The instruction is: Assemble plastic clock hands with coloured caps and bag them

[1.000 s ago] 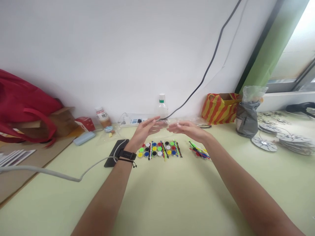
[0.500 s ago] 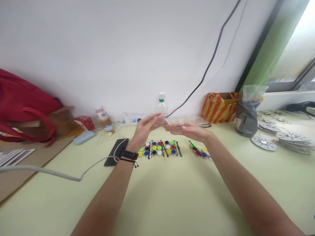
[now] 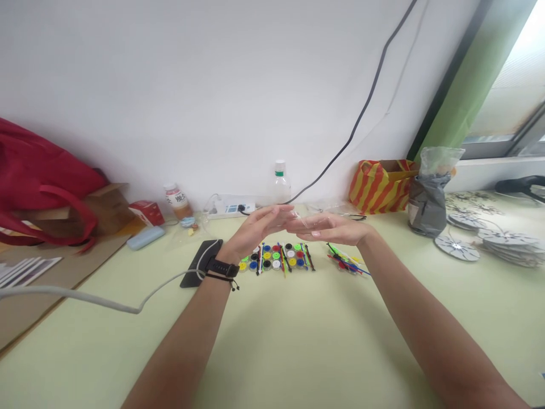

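Surface [image 3: 298, 341] of pale green is spanned by two forearms. Left hand [image 3: 259, 230] and right hand [image 3: 330, 229] are raised with fingers almost straight, fingertips met, and a clear film [image 3: 303, 218] is pinched between them, above rows of coloured buttons [image 3: 276, 258] laid on the surface.

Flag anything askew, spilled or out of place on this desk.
Nothing is spilled or damaged. The only untidy spot is a loose heap of coloured sticks lying crosswise just right of the neat grid of coloured discs. The clear bottle and the orange-labelled bottle stand upright.
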Demonstrator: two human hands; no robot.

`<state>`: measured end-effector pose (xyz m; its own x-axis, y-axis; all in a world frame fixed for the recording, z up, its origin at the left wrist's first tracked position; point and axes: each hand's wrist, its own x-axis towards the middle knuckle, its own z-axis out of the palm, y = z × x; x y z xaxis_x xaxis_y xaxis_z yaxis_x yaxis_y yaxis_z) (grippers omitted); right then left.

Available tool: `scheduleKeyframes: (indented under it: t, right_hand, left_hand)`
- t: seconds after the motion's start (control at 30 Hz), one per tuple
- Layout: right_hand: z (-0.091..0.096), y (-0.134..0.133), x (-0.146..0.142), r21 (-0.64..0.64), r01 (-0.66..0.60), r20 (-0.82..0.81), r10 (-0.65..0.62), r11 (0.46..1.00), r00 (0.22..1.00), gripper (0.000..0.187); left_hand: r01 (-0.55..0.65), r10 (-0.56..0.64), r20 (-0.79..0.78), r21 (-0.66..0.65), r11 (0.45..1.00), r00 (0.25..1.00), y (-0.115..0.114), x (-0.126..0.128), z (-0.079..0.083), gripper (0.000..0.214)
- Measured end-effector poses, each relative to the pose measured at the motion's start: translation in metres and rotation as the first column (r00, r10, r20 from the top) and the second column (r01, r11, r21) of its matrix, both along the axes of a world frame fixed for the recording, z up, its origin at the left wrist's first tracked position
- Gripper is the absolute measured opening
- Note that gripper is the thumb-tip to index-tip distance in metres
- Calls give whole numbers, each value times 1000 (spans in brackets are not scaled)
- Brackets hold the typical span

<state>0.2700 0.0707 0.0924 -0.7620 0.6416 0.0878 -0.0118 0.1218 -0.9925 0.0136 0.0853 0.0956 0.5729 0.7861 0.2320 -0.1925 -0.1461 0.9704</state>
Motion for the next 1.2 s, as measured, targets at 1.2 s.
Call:
scheduleKeyframes:
  t: [1.2]
  right_hand:
    - [44, -31, -8, 363, -92, 281, -15, 927, 960, 38]
  left_hand:
    - [418, -421, -324, -81, 905, 847, -11, -3, 4, 60]
